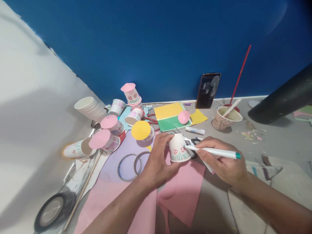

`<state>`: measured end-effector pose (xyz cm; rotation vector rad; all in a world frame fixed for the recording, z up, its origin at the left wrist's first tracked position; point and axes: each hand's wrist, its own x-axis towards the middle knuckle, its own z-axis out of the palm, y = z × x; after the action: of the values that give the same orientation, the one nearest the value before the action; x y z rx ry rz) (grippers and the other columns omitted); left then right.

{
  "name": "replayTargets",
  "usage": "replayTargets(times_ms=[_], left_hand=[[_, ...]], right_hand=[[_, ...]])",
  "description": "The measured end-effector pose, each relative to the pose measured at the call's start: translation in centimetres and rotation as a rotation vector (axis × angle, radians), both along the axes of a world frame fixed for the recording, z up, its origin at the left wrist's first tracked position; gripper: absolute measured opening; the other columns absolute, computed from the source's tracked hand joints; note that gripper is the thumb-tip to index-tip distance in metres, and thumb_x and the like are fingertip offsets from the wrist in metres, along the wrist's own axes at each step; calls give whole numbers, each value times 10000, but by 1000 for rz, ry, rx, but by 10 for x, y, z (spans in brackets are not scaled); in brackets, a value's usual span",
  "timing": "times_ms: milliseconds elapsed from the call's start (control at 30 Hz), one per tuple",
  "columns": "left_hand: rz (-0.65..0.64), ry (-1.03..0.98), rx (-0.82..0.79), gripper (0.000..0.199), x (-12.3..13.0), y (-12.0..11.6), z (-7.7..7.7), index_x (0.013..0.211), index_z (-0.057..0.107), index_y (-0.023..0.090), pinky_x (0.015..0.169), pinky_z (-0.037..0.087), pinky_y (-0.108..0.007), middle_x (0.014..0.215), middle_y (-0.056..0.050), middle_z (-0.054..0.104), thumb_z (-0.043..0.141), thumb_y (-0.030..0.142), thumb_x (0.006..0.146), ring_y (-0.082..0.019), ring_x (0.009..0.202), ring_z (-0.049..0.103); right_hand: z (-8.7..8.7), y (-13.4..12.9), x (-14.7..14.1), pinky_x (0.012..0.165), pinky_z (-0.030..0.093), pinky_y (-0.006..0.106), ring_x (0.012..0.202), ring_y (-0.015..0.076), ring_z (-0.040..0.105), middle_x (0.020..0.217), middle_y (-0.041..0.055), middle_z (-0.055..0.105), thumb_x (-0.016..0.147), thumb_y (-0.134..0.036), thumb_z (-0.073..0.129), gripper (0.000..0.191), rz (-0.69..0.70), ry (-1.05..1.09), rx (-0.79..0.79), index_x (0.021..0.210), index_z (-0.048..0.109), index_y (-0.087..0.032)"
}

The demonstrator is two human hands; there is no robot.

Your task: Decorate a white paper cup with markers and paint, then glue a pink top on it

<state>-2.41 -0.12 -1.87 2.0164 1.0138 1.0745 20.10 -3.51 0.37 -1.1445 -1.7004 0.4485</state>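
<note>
My left hand (162,159) is closed around the left side of an upside-down white paper cup (179,147), which has red flowers and green grass-like strokes drawn near its rim. My right hand (224,162) grips a white marker (218,151) with a green end, its tip at the cup's right side by a red flower. A second pen-like thing shows under the right fingers, mostly hidden. Behind the cup lie scissors (195,141) with black handles, partly covered. Pink paper (184,191) is spread beneath the cup and left hand.
Decorated cups with pink (99,139) and yellow paper tops (140,130) stand or lie at left, near a stack of cups (90,109). Two rings (128,167) rest on purple paper. A phone (208,91) leans on the blue wall; a brush cup (225,120) stands right of it.
</note>
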Motion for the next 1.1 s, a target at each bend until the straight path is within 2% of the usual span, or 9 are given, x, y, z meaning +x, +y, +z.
replayTargets(times_ms=[267, 600, 900, 1100], left_hand=[[-29, -18, -6, 660, 1, 1, 5, 1367, 503, 291, 1041, 577, -430, 1340, -97, 552, 855, 232, 812, -266, 1262, 583], [15, -16, -51, 627, 2, 0, 8, 1322, 529, 274, 1023, 583, -433, 1337, -103, 585, 854, 203, 791, -273, 1261, 595], [15, -33, -79, 615, 3, 0, 9, 1295, 542, 275, 993, 597, -427, 1308, -97, 590, 877, 233, 781, -268, 1219, 622], [25, -33, -66, 627, 3, -1, 7, 1301, 536, 276, 1019, 597, -448, 1315, -100, 588, 881, 243, 779, -276, 1245, 612]], right_hand=[[-1, 0, -2, 648, 617, 267, 697, 175, 773, 846, 23, 813, 980, -265, 719, 57, 30, -26, 25, 958, 763, -236], [-1, -2, 3, 651, 593, 292, 700, 187, 778, 811, 4, 792, 994, -263, 701, 54, -21, 2, -33, 969, 747, -250], [3, 1, -2, 649, 602, 270, 675, 177, 759, 809, 20, 802, 995, -284, 689, 105, 9, -40, 29, 929, 752, -232], [2, 0, 0, 674, 620, 303, 693, 202, 771, 741, 11, 771, 990, -304, 691, 118, 7, -24, -50, 913, 751, -237]])
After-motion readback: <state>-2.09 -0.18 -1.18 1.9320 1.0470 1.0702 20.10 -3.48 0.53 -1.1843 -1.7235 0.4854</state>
